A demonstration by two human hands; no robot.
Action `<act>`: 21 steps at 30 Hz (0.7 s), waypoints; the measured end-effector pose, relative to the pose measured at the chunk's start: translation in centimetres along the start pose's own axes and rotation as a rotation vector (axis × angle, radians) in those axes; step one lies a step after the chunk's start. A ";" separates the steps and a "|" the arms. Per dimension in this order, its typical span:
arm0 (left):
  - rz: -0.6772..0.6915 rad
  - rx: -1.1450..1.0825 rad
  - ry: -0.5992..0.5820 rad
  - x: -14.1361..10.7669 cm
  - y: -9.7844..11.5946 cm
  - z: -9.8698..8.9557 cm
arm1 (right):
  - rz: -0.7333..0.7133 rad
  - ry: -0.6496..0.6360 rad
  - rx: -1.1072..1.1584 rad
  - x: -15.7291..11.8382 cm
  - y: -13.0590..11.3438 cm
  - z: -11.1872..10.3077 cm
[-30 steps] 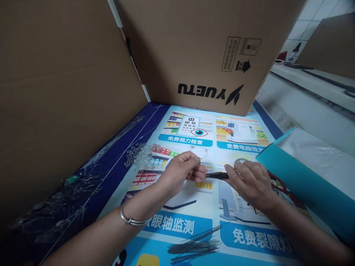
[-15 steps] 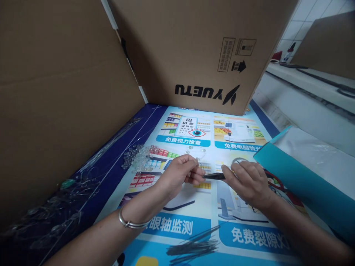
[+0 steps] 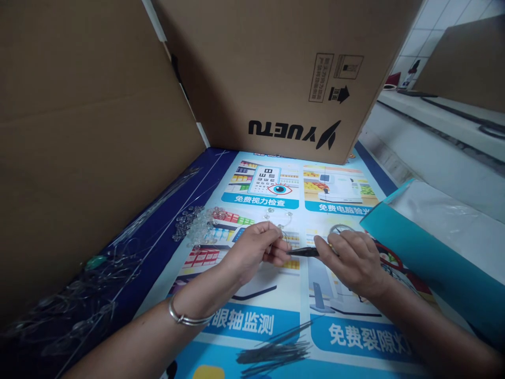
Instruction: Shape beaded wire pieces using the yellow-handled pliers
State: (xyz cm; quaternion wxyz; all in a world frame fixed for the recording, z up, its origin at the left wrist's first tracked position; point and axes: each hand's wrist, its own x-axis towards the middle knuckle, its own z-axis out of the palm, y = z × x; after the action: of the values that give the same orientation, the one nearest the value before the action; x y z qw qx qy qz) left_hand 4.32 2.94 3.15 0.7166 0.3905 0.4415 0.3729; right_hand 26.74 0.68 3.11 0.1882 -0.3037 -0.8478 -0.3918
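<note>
My left hand (image 3: 258, 247) is closed in a pinch on a thin wire, its palm side partly turned toward the right. From its fingertips the beaded wire (image 3: 289, 214) curves up and away, carrying several clear round beads. My right hand (image 3: 355, 258) is wrapped around needle-nose pliers (image 3: 305, 252), whose dark jaws point left and reach the left fingertips. Whether the jaws grip the wire is too small to tell. A heap of clear beads (image 3: 201, 226) lies beyond the left forearm. Nearer to me is a bundle of dark thin wires (image 3: 274, 353).
Cardboard panels (image 3: 276, 68) stand upright behind and to the left. A teal-and-white box (image 3: 426, 252) sits at the right, close to my right forearm. Tangled clear strands (image 3: 74, 310) with loops lie along the left side. A printed sheet (image 3: 311, 284) covers the tabletop.
Almost nothing differs. The pliers and my right hand have shifted very slightly left, while the left hand keeps its pinch on the wire.
</note>
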 end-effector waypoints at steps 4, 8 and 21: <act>0.001 0.001 -0.002 0.0 -0.1 0.0 | -0.005 -0.002 0.019 0.0 0.0 0.1; -0.003 0.002 0.001 0.0 -0.1 0.0 | -0.016 0.007 0.027 0.0 0.2 0.1; 0.216 0.181 -0.044 0.1 0.1 0.0 | 0.009 -0.199 0.200 0.6 0.2 -0.3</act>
State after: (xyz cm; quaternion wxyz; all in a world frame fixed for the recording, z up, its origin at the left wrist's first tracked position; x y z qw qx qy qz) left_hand 4.30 3.05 3.18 0.6438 0.5068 0.4126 0.3980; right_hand 26.50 0.81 3.72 0.1341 -0.3244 -0.8959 -0.2723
